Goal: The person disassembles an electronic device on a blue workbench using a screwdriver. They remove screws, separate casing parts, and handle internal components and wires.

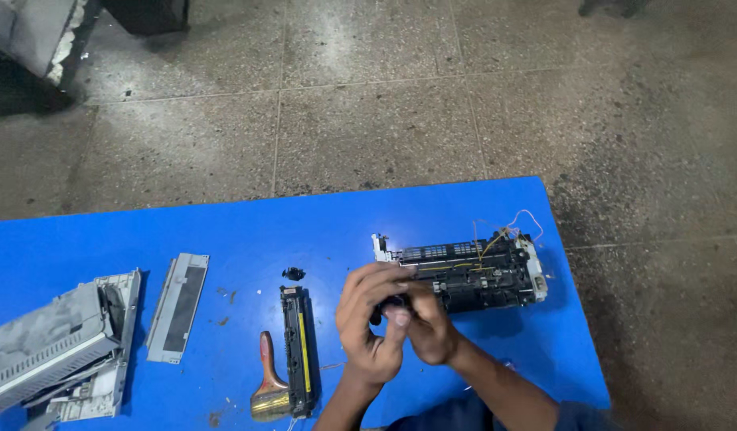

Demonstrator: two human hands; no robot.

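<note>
A black printer fuser assembly (480, 271) with white end caps and loose yellow and pink wires lies on the blue table (248, 231) at the right. My left hand (368, 319) and my right hand (428, 323) are clasped together at the assembly's near left end, fingers closed around a small dark part that is mostly hidden. Just left of my hands lies a long black bar with a yellow strip (299, 351), a brush with a reddish handle (268, 383) beside it, and a small black piece (293, 274) above it.
A grey flat panel (178, 307) lies left of centre. A dusty grey printer housing (57, 351) sits at the table's left edge. Beyond the table is a speckled stone floor (384, 104), with dark objects at the top left corner.
</note>
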